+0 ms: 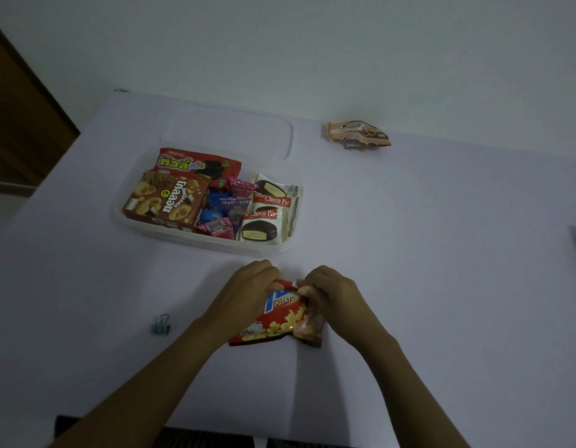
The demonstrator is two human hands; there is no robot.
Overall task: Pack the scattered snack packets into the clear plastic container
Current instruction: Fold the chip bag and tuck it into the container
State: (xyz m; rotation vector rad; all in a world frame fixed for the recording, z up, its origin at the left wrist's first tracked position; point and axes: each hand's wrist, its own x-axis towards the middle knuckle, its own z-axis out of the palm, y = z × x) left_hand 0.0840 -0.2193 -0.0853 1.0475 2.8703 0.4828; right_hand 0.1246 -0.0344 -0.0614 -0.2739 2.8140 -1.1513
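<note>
Near the front of the worktop (441,253), the left hand (248,286) and right hand (332,292) were close together, both pinching the top of a red potato snack packet (280,321) just in front of the clear plastic container (267,250), which held other packets (170,202). A brown packet (357,134) lay well apart at the far edge. A green binder clip (160,324) lay to the left.

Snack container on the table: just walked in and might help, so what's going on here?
A person is packing snacks. The left hand and right hand both pinch the top of a red potato snack bag, just in front of the clear container, which already holds Choco Pie packets, a brown box and small sweets. A tan packet lies apart at far right; a green binder clip sits left of the hands.
</note>
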